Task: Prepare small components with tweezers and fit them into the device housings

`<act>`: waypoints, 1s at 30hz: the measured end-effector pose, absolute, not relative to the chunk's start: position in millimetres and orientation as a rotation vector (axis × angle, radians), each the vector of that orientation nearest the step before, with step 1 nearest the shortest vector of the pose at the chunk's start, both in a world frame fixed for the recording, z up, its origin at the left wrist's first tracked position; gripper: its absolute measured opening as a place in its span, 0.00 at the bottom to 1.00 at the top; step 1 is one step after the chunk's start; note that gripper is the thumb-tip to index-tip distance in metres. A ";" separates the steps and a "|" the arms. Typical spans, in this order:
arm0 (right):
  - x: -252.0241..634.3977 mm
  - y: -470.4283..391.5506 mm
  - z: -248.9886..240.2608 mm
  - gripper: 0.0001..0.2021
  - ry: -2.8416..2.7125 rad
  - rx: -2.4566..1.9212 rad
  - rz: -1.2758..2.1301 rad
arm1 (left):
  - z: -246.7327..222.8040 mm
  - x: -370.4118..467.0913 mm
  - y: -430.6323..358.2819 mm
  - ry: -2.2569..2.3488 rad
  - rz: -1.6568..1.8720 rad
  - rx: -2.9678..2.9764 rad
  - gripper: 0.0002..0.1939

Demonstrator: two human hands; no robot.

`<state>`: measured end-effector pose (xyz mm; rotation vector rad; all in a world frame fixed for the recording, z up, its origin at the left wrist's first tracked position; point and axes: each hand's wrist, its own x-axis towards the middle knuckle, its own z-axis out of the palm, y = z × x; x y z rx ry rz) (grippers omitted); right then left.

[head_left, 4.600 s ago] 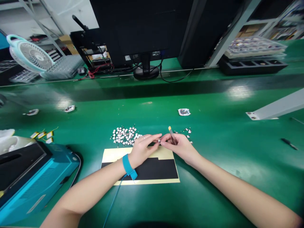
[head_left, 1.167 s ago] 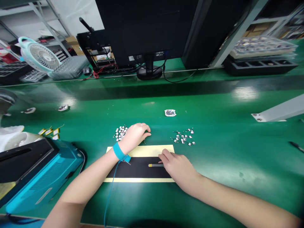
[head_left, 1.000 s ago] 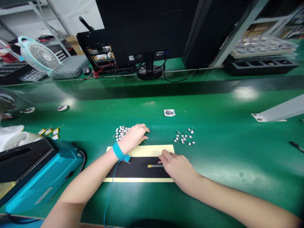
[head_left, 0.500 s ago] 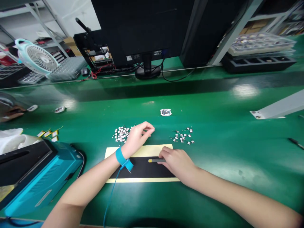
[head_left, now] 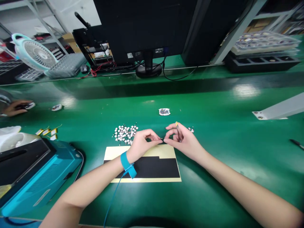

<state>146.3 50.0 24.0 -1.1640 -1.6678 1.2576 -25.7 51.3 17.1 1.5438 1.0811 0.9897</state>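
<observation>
Thumb and fingers of my left hand (head_left: 147,142) are pinched together above the top edge of the sheet, on something tiny and dark that I cannot make out. A blue strap (head_left: 127,163) with a cord circles that wrist. My right hand (head_left: 184,136) faces it, fingertips nearly touching, with a slim grey tool (head_left: 178,130) with a yellow end tucked in its curled fingers. Below lies a cream backing sheet (head_left: 142,180) carrying a black strip (head_left: 156,167), stepped at its upper right. Small white parts with dark leads (head_left: 124,133) lie heaped left; a second heap (head_left: 191,129) is mostly hidden behind my right hand.
A white-framed device (head_left: 164,111) lies beyond my hands, a similar one (head_left: 57,107) farther left. Another person's hand (head_left: 16,107) is at the left edge. Yellow-edged battery packs (head_left: 47,131), a teal machine (head_left: 42,177), a monitor stand (head_left: 148,68) and a pen (head_left: 296,144) surround the area.
My right hand has moved up off the black strip to meet my left, its tool turning from level to upright. My left hand has shifted right and slightly down. The other person's hand now holds a white-framed device.
</observation>
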 end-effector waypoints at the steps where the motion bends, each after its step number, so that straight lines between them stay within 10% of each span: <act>1: 144.6 49.4 23.0 0.18 -1.621 -1.130 1.305 | 17.0 -25.1 50.1 1.070 0.977 1.561 0.07; 30: 143.3 45.6 26.6 0.21 -1.369 -1.099 1.471 | 15.8 -26.8 47.8 0.896 0.852 1.577 0.05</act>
